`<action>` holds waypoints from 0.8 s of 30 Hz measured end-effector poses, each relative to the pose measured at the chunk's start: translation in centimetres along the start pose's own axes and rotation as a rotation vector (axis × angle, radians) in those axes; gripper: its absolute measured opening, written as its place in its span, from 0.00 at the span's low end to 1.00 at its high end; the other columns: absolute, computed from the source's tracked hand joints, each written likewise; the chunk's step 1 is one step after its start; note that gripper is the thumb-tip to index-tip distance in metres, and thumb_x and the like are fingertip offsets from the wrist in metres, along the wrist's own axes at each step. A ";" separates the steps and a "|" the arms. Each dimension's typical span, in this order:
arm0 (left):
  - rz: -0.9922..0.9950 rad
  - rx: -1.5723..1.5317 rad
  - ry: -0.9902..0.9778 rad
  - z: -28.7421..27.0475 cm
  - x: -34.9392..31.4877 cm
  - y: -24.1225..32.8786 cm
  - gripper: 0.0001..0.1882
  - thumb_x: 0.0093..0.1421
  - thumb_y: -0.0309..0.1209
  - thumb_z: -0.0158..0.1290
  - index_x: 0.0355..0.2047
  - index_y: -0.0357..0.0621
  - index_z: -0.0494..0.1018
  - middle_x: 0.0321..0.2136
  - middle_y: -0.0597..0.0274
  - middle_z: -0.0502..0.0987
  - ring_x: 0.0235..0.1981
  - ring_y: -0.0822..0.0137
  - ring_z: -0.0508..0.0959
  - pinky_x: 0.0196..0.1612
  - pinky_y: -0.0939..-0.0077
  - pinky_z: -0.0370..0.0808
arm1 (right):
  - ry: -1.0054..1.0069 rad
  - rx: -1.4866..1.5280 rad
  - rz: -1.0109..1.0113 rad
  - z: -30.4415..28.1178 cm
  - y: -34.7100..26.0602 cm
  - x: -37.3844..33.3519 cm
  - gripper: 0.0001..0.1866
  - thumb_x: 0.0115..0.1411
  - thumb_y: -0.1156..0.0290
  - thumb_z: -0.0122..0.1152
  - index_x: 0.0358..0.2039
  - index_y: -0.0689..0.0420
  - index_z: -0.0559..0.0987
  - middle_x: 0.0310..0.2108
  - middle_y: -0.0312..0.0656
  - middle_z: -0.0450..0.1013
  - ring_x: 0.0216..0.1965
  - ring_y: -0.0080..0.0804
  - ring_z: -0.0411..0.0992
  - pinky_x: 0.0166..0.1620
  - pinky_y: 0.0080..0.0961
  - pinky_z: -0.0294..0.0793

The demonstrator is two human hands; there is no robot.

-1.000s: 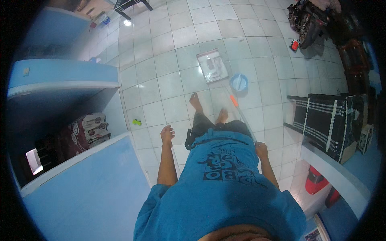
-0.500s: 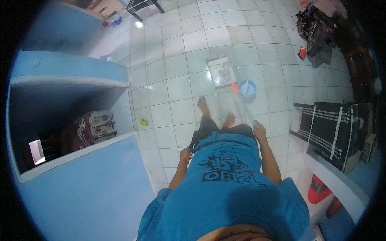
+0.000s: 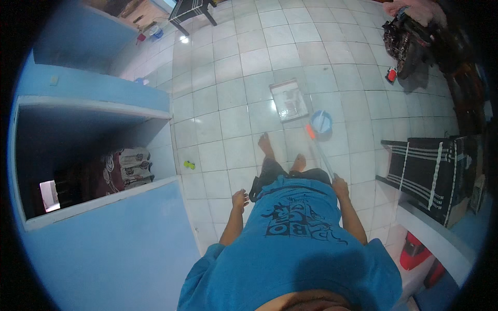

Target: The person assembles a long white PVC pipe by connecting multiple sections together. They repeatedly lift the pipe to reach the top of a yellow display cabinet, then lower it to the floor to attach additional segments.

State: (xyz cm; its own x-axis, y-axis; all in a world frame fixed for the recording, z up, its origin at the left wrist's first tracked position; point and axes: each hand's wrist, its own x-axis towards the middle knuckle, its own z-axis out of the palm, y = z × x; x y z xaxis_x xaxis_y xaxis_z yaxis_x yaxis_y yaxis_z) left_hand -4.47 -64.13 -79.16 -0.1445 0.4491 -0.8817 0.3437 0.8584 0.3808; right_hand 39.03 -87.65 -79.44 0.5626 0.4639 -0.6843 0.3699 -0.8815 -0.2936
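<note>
My right hand (image 3: 340, 184) is closed around the upper end of a long pale stick with an orange end (image 3: 320, 152). The stick slants down and forward; its orange end is near the floor, between my feet and a small blue bucket (image 3: 321, 124). Something pale and long stands in the bucket. Just beyond the stick's tip lies a flat, whitish rectangular thing (image 3: 289, 101), its kind unclear, with a visible gap from the orange end. At my left thigh my left hand (image 3: 240, 199) hangs with fingers apart, holding nothing.
A small yellow-green object (image 3: 189, 165) lies on the tiled floor to the left, near a blue half-wall (image 3: 114, 233). On the right stand a black striped cloth-covered table (image 3: 417, 171) and, farther off, an orange-red item (image 3: 391, 75). Another dark table (image 3: 192, 11) is at the far end.
The stick's orange end has drawn back toward me, away from the flat rectangular thing's near corner. My left hand has moved slightly off my thigh, its fingers spreading.
</note>
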 end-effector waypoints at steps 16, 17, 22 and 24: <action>0.064 0.069 -0.026 1.1 2.0 3.6 0.21 0.67 0.48 0.53 0.52 0.49 0.77 0.43 0.60 0.79 0.39 0.64 0.78 0.40 0.62 0.73 | 0.159 0.151 -0.148 -1.3 -2.3 0.9 0.23 0.70 0.61 0.44 0.61 0.50 0.77 0.43 0.61 0.79 0.48 0.63 0.77 0.52 0.54 0.76; 0.075 0.064 -0.022 0.9 2.1 3.9 0.21 0.67 0.47 0.53 0.52 0.49 0.77 0.43 0.60 0.79 0.39 0.63 0.78 0.40 0.62 0.74 | 0.158 0.118 -0.164 -1.7 -3.7 1.9 0.23 0.69 0.63 0.44 0.60 0.51 0.77 0.42 0.62 0.79 0.48 0.63 0.77 0.52 0.54 0.76; 0.153 -0.016 -0.024 -1.0 5.3 -0.5 0.17 0.68 0.42 0.51 0.50 0.46 0.77 0.36 0.59 0.80 0.31 0.64 0.80 0.33 0.64 0.79 | 0.152 0.062 -0.240 0.9 -2.1 5.3 0.26 0.66 0.61 0.50 0.62 0.55 0.74 0.52 0.59 0.76 0.53 0.61 0.75 0.56 0.53 0.73; 0.070 -0.054 -0.040 -1.8 5.6 -2.6 0.16 0.70 0.42 0.52 0.46 0.45 0.78 0.34 0.58 0.80 0.30 0.63 0.80 0.30 0.64 0.79 | 0.074 0.030 -0.129 3.3 0.5 4.3 0.28 0.66 0.58 0.51 0.65 0.51 0.71 0.54 0.57 0.75 0.56 0.59 0.73 0.61 0.53 0.70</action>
State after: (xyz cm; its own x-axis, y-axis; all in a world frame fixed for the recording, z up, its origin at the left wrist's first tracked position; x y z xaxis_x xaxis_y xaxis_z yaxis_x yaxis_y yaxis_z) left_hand -7.80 -63.42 -84.58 -0.0840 0.4992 -0.8624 0.3005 0.8379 0.4557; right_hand 39.20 -86.35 -84.76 0.5655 0.5776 -0.5887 0.4206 -0.8160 -0.3966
